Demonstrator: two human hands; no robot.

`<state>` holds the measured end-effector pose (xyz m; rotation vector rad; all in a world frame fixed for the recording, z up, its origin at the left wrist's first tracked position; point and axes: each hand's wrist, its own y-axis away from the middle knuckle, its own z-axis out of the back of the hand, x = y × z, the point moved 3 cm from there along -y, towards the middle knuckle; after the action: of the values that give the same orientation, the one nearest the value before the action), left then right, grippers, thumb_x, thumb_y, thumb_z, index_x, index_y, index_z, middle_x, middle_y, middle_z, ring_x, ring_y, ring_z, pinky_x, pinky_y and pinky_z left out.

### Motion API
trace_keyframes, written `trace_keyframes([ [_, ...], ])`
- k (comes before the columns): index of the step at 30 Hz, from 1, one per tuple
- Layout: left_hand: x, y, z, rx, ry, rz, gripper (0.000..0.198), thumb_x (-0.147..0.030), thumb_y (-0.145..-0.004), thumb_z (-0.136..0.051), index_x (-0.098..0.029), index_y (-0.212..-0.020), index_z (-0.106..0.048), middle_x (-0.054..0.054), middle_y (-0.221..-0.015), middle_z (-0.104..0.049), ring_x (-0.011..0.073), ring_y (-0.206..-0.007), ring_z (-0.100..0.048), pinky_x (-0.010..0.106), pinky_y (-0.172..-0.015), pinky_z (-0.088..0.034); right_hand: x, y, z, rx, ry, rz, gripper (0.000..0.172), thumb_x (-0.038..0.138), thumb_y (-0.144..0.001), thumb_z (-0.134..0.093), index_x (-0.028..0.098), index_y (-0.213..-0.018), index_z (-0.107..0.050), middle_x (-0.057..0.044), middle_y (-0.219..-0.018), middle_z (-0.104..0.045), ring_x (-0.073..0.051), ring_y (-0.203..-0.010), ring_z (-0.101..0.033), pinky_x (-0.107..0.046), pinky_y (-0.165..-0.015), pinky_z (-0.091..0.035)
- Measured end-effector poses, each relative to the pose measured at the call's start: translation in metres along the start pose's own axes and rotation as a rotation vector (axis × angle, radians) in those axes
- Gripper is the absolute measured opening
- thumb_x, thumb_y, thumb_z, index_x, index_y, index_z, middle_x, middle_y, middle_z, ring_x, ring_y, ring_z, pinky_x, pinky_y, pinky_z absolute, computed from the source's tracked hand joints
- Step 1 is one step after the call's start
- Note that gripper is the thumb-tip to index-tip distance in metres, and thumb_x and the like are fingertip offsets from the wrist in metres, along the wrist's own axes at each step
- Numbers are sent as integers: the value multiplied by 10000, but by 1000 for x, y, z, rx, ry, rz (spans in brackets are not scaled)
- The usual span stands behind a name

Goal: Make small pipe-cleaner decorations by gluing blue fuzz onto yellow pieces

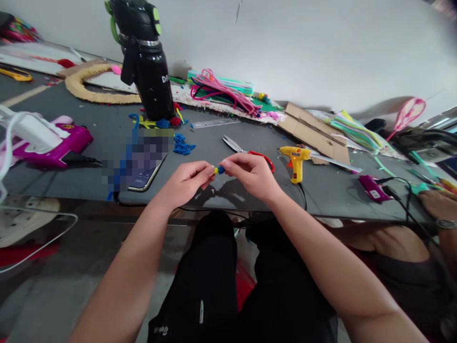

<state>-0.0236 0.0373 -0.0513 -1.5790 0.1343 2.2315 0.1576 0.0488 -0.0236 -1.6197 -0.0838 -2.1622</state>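
My left hand [189,181] and my right hand [250,174] meet above the front edge of the grey table [221,143]. Both pinch a small blue and yellow piece [219,169] between their fingertips; it looks like a bit of pipe cleaner. Red-handled scissors [246,150] lie just behind my right hand. A yellow glue gun [296,162] stands to the right of them. Small blue pipe-cleaner pieces [183,144] lie behind my left hand.
A black bottle [146,62] stands at the back left, a phone [143,164] and a pink glue gun [60,143] to the left. Pipe cleaners [224,90], cardboard [310,126] and a ruler [214,124] lie along the wall. Another person's hand [437,205] rests at the right.
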Motion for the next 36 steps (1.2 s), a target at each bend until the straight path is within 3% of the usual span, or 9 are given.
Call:
trace_keyframes([
  [6, -1, 0, 1, -19, 8, 14, 389, -456, -975, -481, -180, -714, -562, -9, -628, -526, 142, -646, -493, 263, -609, -362, 4, 2, 13, -33, 43, 29, 290, 441, -924, -604, 169, -967, -694, -48, -898, -684, -149, -830, -618, -276, -768, -493],
  [9, 0, 1, 1, -23, 5, 14, 389, -467, -971, -482, -180, -721, -566, -6, -628, -531, 145, -642, -503, 263, -604, -367, 2, 3, 17, -48, 94, 34, 285, 441, -959, -540, 176, -886, -616, -16, -783, -605, -126, -731, -556, -260, -692, -452],
  [14, 1, 0, 1, -25, 9, 11, 391, -479, -968, -483, -180, -730, -569, -6, -621, -527, 146, -639, -508, 262, -602, -372, 2, 2, 22, -110, 98, -24, 419, 497, -964, -492, 206, -668, -438, 32, -599, -424, -102, -560, -387, -258, -536, -325],
  [19, 2, 1, 0, -35, 3, 24, 384, -480, -963, -497, -178, -743, -589, -7, -620, -524, 142, -634, -504, 254, -583, -366, 4, 3, 24, -47, 79, -59, 331, 485, -858, -657, 164, -779, -644, -5, -676, -592, -109, -603, -488, -256, -571, -391],
  [23, 4, 2, 1, -55, -11, 16, 375, -490, -953, -514, -178, -777, -624, -12, -609, -512, 132, -599, -493, 247, -548, -356, 0, 4, 31, -55, 44, -74, 305, 461, -799, -719, 159, -832, -695, -28, -753, -651, -134, -692, -571, -263, -637, -456],
  [27, 5, 1, 1, -70, -47, 10, 350, -489, -932, -551, -172, -856, -679, -13, -607, -534, 118, -557, -477, 235, -518, -350, -8, 7, 44, -93, 56, -101, 324, 467, -761, -752, 149, -793, -696, -30, -748, -654, -131, -680, -567, -268, -635, -457],
  [31, 6, 1, 1, -89, -45, 12, 329, -485, -905, -599, -171, -875, -693, -6, -613, -575, 114, -559, -508, 223, -524, -380, -15, 19, 58, -104, 154, -166, 346, 477, -704, -794, 150, -726, -684, -11, -668, -623, -103, -570, -490, -250, -531, -377],
  [36, 7, 1, 0, -82, -37, 11, 314, -476, -890, -628, -172, -889, -706, 0, -622, -605, 118, -571, -536, 220, -537, -398, -17, 43, 88, -248, 318, -289, 525, 581, -857, -605, 178, -524, -555, 12, -445, -471, -100, -448, -407, -268, -480, -305],
])
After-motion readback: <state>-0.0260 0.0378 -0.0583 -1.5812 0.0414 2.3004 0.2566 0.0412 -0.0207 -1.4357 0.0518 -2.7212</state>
